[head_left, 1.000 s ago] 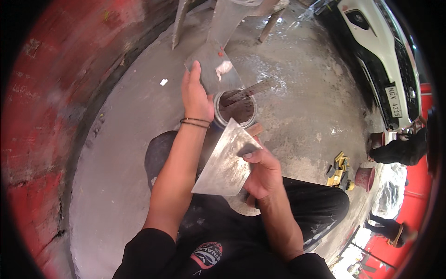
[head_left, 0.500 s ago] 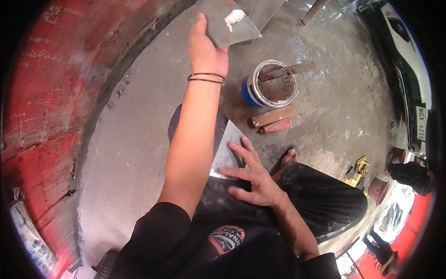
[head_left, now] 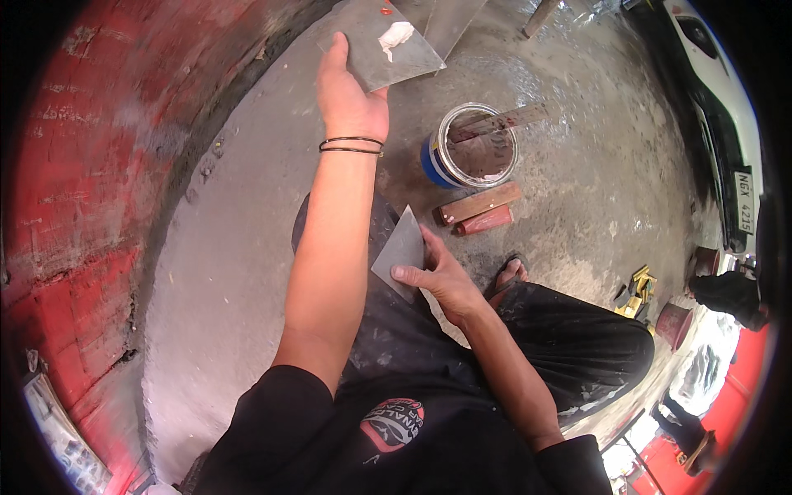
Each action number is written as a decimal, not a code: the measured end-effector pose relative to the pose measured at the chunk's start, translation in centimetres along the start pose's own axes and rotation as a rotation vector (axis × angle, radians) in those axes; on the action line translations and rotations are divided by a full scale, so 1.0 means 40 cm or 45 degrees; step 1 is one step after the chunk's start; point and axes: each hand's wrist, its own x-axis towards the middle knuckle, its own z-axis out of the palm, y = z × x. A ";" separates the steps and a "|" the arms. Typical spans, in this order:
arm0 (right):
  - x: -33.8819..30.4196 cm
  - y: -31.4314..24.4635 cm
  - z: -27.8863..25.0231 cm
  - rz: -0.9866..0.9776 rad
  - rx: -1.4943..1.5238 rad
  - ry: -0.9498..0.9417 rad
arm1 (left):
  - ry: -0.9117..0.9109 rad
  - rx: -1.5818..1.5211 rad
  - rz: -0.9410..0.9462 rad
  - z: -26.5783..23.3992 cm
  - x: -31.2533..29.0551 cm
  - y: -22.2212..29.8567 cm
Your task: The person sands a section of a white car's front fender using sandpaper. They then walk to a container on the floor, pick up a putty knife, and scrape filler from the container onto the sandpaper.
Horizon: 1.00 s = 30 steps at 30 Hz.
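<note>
A flat grey mixing board (head_left: 363,58) rests on my left hand (head_left: 351,103), which grips it by its near side with the thumb along the left edge. A white lump of paste (head_left: 396,37) and a small red dab (head_left: 386,11) lie on the board's upper face. Over my thigh, my right hand (head_left: 441,276) pinches a thin, grey filler spreader (head_left: 400,254), thumb on top and the other fingers mostly hidden behind it. The spreader's pointed corner is turned away from me, apart from the board.
An open blue can (head_left: 436,165) stands ahead with a flat stick (head_left: 503,122) across its mouth. Beside it lie a wooden block (head_left: 480,202) and a reddish block (head_left: 485,220). A red wall (head_left: 74,206) runs along the left; a white car (head_left: 734,99) is at right.
My right hand has gone from spread fingers over the spreader to a thumb-on-top grip, and the spreader has turned. My left hand and the board have shifted slightly left in view.
</note>
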 end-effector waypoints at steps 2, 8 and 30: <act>-0.002 0.000 -0.004 0.154 0.258 0.001 | -0.039 0.002 0.023 -0.008 0.005 0.000; -0.026 0.000 -0.147 -0.175 0.244 0.577 | 0.050 0.018 0.013 0.000 -0.002 0.014; -0.176 -0.125 -0.101 -0.492 0.256 -0.069 | -0.161 0.249 0.075 0.008 -0.014 -0.039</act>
